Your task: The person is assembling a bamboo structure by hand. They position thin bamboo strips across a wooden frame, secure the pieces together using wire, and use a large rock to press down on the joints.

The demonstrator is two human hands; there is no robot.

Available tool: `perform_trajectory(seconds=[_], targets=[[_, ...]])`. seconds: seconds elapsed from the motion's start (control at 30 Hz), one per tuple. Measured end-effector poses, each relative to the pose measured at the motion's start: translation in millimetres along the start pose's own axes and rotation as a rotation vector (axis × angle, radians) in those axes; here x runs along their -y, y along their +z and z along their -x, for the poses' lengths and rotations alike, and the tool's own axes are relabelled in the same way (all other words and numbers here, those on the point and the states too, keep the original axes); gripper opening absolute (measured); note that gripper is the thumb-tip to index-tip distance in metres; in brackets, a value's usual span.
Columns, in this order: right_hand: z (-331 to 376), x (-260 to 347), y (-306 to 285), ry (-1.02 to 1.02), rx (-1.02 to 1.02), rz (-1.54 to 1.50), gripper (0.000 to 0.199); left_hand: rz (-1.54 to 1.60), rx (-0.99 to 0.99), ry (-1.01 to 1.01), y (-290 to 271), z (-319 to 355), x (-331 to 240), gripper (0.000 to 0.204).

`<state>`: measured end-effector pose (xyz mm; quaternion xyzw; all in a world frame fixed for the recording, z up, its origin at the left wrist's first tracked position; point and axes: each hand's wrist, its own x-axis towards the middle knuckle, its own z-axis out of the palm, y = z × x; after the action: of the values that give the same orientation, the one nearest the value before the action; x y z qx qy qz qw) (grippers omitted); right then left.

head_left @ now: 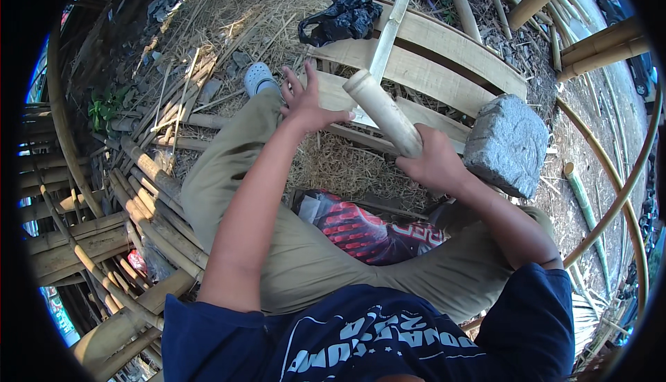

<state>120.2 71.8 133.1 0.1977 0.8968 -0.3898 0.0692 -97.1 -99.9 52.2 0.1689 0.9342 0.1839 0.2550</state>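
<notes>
My right hand (433,160) is wrapped round the lower end of a thick, pale bamboo piece (381,111), which slants up to the left over low wooden planks (416,73). A long split bamboo strip (393,28) lies across those planks, partly hidden behind the thick piece. My left hand (305,101) is open, fingers spread above the planks' left end. Its thumb points at the strip's near end; whether they touch I cannot tell. Close to my right hand, a grey stone block (508,142) rests at the planks' right end.
A black plastic bag (340,14) lies at the planks' far left corner. Bamboo poles (149,194) are heaped on my left, and bent bamboo (610,167) arches on my right. A red and black printed sack (354,226) lies between my legs. Straw and shavings cover the ground.
</notes>
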Motion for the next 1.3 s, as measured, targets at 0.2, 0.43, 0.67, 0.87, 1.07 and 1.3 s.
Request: perform_trajectory(seconds=[0.2, 0.43, 0.67, 0.87, 1.07, 1.3], targets=[[8, -44, 40, 0.057, 0.075, 0.092, 0.052, 0.006, 0.005, 0.059, 6, -7, 2, 0.166], [12, -8, 9, 0.124, -0.013, -0.128, 0.048, 0.011, 0.013, 0.061, 0, -1, 11, 0.165], [11, -24, 5, 0.154, 0.004, -0.031, 0.046, -0.165, -0.167, 0.298, 0, 9, 3, 0.131], [9, -17, -17, 0.235, 0.025, -0.169, 0.048, -0.120, 0.151, 1.040, -16, -22, -10, 0.107], [5, -11, -34, 0.195, 0.007, -0.188, 0.049, -0.425, 0.218, 1.167, -21, -42, -22, 0.105], [0, -10, -45, 0.167, -0.031, -0.153, 0.040, -0.363, 0.094, 1.415, -15, -49, -14, 0.092]])
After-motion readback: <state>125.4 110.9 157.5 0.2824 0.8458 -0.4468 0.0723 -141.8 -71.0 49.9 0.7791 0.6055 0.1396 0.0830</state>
